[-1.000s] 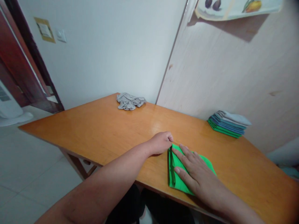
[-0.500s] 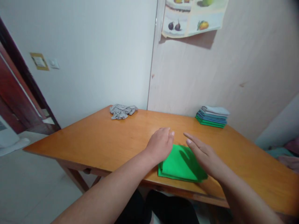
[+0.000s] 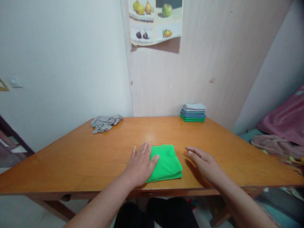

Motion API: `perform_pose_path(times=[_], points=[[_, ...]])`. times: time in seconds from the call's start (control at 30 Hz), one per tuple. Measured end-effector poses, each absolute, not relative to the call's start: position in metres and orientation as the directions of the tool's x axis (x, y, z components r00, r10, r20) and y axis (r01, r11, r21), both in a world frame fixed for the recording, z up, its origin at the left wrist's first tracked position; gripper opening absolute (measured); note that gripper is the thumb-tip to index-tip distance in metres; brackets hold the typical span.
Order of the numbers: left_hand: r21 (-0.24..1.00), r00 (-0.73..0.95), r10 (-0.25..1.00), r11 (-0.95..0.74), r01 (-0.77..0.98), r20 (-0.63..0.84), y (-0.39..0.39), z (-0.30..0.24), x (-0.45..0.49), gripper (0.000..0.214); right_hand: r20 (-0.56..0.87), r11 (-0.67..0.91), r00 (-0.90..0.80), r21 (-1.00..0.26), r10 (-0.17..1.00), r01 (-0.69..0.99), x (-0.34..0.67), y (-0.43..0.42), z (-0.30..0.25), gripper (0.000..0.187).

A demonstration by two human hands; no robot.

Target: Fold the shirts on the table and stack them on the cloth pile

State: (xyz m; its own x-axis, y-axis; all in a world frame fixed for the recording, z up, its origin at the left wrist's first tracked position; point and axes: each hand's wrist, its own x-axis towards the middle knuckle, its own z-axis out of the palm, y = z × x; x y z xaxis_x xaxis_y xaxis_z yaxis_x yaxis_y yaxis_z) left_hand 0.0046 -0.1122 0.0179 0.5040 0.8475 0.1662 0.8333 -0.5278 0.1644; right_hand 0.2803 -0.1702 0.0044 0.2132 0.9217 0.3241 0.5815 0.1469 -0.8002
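A folded bright green cloth (image 3: pixel 166 163) lies near the front edge of the wooden table (image 3: pixel 83 161). My left hand (image 3: pixel 140 164) rests flat along its left side, fingers stretched out and the thumb over the fabric; part of the cloth is hidden under it. To the right of the cloth, apart from it, my right hand (image 3: pixel 205 163) is held just over the tabletop. Its fingers are extended, close together and slightly bent, with nothing in them.
A neat stack of folded cloths (image 3: pixel 193 112), grey, blue and green, stands at the table's back right. At the back left lies a crumpled striped cloth (image 3: pixel 104 123). A fruit poster (image 3: pixel 154 27) hangs on the wall. Pink fabric (image 3: pixel 282 117) is heaped beyond the table's right side.
The view has turned to the right. My left hand has flattened out onto the cloth's left side. My right hand has moved off the cloth's right part to beside it.
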Motion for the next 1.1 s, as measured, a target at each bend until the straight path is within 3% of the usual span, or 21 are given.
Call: perform_pose_path(times=[0.37, 0.6, 0.73, 1.1], points=[[0.006, 0.532, 0.835, -0.538, 0.843, 0.140, -0.114, 0.026, 0.009, 0.090, 0.287, 0.229, 0.013, -0.789, 0.958, 0.570, 0.270, -0.177, -0.006, 0.028], [-0.063, 0.605, 0.782, -0.603, 0.795, 0.154, -0.114, 0.047, 0.013, 0.085, 0.286, 0.263, -0.033, -0.821, 0.958, 0.507, 0.267, -0.177, -0.007, 0.023], [-0.064, 0.640, 0.738, -0.643, 0.763, 0.213, -0.117, 0.051, 0.023, 0.079, 0.289, 0.263, -0.034, -0.805, 0.957, 0.532, 0.268, -0.178, -0.009, 0.019], [-0.078, 0.672, 0.718, -0.671, 0.738, 0.180, -0.123, 0.026, 0.024, 0.100, 0.292, 0.314, -0.128, -0.785, 0.948, 0.533, 0.275, -0.179, 0.001, 0.017]])
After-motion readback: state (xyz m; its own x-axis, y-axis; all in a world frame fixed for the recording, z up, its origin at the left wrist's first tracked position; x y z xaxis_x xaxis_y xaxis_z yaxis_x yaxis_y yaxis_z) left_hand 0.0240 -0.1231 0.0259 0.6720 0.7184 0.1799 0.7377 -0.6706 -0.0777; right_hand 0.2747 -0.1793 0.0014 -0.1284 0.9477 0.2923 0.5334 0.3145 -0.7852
